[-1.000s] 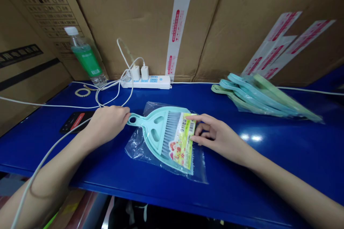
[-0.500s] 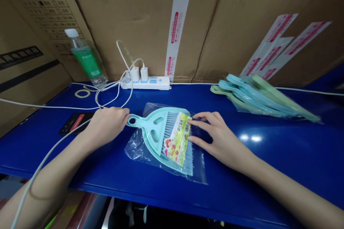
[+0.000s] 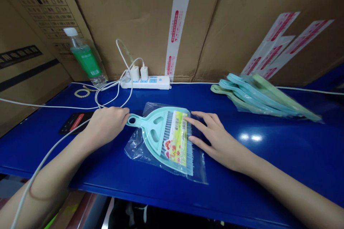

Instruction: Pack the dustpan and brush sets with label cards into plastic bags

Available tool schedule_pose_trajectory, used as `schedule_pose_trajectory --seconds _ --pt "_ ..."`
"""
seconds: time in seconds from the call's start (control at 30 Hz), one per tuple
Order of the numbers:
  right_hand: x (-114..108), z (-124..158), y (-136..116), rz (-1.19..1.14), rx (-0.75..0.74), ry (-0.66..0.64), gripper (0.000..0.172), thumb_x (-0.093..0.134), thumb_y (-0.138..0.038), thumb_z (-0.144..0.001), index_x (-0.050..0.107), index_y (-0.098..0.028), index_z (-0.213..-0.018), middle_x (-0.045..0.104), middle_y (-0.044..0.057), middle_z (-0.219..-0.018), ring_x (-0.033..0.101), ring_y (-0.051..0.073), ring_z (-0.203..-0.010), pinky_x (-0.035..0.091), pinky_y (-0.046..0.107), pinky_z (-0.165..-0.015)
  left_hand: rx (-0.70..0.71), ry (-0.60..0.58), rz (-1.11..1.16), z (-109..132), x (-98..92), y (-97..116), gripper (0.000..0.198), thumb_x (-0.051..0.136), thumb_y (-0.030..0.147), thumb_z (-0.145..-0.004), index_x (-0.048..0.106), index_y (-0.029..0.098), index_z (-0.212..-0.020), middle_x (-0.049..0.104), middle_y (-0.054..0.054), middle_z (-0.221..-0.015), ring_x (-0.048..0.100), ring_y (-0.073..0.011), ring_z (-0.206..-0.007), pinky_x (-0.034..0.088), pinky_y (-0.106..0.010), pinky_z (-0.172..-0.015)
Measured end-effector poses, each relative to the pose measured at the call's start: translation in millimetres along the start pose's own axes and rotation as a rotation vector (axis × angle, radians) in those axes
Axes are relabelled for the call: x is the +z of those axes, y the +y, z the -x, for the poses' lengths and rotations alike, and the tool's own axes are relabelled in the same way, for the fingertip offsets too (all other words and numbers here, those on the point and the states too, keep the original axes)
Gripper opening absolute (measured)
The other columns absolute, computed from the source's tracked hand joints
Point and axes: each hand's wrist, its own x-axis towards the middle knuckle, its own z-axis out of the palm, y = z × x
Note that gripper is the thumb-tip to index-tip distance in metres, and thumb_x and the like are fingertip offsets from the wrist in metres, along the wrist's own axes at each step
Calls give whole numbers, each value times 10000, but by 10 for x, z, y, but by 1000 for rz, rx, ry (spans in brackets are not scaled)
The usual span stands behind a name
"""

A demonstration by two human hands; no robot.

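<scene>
A light teal dustpan [image 3: 146,128] with a matching brush [image 3: 190,157] nested in it lies flat on a clear plastic bag [image 3: 137,150]. My left hand [image 3: 109,125] is closed at the end of the dustpan's handle, thumb and fingers pinching it. Over the bristles sits a printed label card [image 3: 177,139] with flowers and mushrooms, now nearly parallel to the bristle edge. My right hand [image 3: 212,134] is beside the card's right side, fingers spread, with fingertips touching or very near the card and bristles.
Several bagged dustpan sets [image 3: 258,94] lie at the back right. A white power strip [image 3: 146,83] with cables stands before the cardboard [image 3: 142,14]. To the left are a bottle [image 3: 87,59], a beaded bracelet [image 3: 82,93] and a phone [image 3: 75,123]; the blue table [image 3: 150,193] has its edge in front.
The label card has turned from a slant to nearly straight along the bristles. My right hand has shifted slightly with it, while my left hand stays at the handle.
</scene>
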Motion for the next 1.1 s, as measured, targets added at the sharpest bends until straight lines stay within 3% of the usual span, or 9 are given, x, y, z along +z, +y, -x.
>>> schedule_pose_trajectory --seconds 0.17,0.3,0.57,0.67,0.77,0.83,0.93,1.0,1.1 --pt "58 33 48 62 -9 -55 645 218 -548 -986 275 -190 -1519 443 199 -1461 398 366 -1335 410 620 -1022 -35 -19 -25 1 -2 2 355 335 272 -974 651 193 -833 736 -94 -808 710 -326 -769 404 -314 -535" --pt "69 29 67 86 16 -74 717 237 -614 -959 362 -139 -1481 476 200 -1441 413 373 -1321 425 583 -1030 -62 -50 -60 -8 -19 3 353 332 265 -982 662 187 -886 743 -110 -862 713 -353 -805 432 -332 -558" --pt "13 33 69 90 20 -64 681 301 -633 -943 482 -180 -1418 522 172 -1409 443 389 -1276 436 621 -1004 -111 -61 -115 18 -44 -25 363 321 225 -972 670 172 -887 740 -138 -854 712 -350 -780 416 -321 -528" --pt "4 39 67 92 37 -66 697 303 -640 -938 497 -157 -1402 504 196 -1417 422 388 -1306 417 618 -1023 -94 -21 -129 26 -22 -27 326 339 184 -945 659 169 -883 730 -125 -859 704 -316 -730 374 -305 -491" --pt "-9 24 94 61 35 -48 682 344 -651 -924 480 -194 -1412 459 192 -1458 392 385 -1339 400 637 -1023 -83 100 -134 28 15 -16 311 339 177 -931 648 154 -916 697 -117 -860 675 -264 -661 332 -293 -457" --pt "-21 1 125 31 27 -32 644 363 -633 -927 469 -231 -1418 450 172 -1474 392 380 -1341 389 657 -1016 43 195 -82 35 46 10 301 345 178 -928 646 158 -939 670 -99 -884 650 -217 -641 340 -280 -460" --pt "-41 -41 166 -2 22 -16 589 350 -586 -947 510 -222 -1381 517 161 -1421 421 374 -1308 375 667 -1014 424 287 107 69 96 72 298 351 214 -960 645 181 -994 637 -68 -978 621 -155 -643 407 -258 -519" --pt "-59 -65 181 -17 21 -6 568 349 -555 -953 556 -190 -1336 583 161 -1346 457 370 -1257 387 659 -1003 644 291 230 103 119 115 293 354 258 -993 635 200 -1051 622 -56 -1035 623 -139 -671 449 -256 -580" --pt "-91 -89 192 -27 11 21 503 387 -479 -951 616 -160 -1265 659 158 -1223 509 358 -1157 419 635 -970 800 224 370 158 123 152 250 447 347 -995 613 219 -1132 619 -48 -1077 640 -145 -752 474 -259 -645"
